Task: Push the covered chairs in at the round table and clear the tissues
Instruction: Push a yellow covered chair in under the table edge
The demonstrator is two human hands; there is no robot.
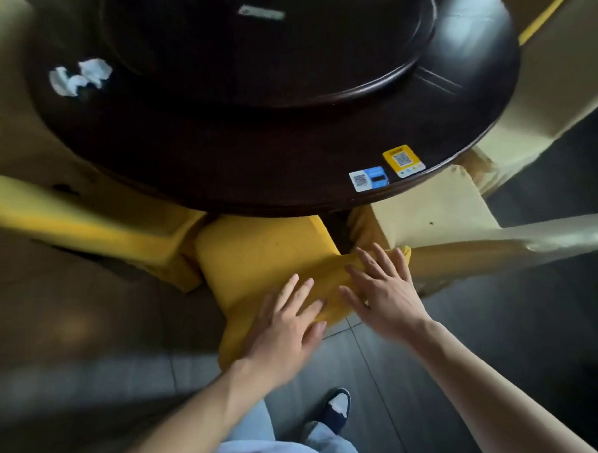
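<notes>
head view: both hands, left (286, 332) and right (384, 291), flat, fingers spread, on yellow chair cover (265, 259); table stickers (385, 170) unreadable

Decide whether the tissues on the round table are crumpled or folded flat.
Crumpled: the tissues lie in irregular white wads on the round table, with no flat folded edges.

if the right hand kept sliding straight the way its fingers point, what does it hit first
Most likely the pale chair cover just past the top edge of the yellow chair back that the right hand rests on; beyond it the round table. Depth is uncertain.
</notes>
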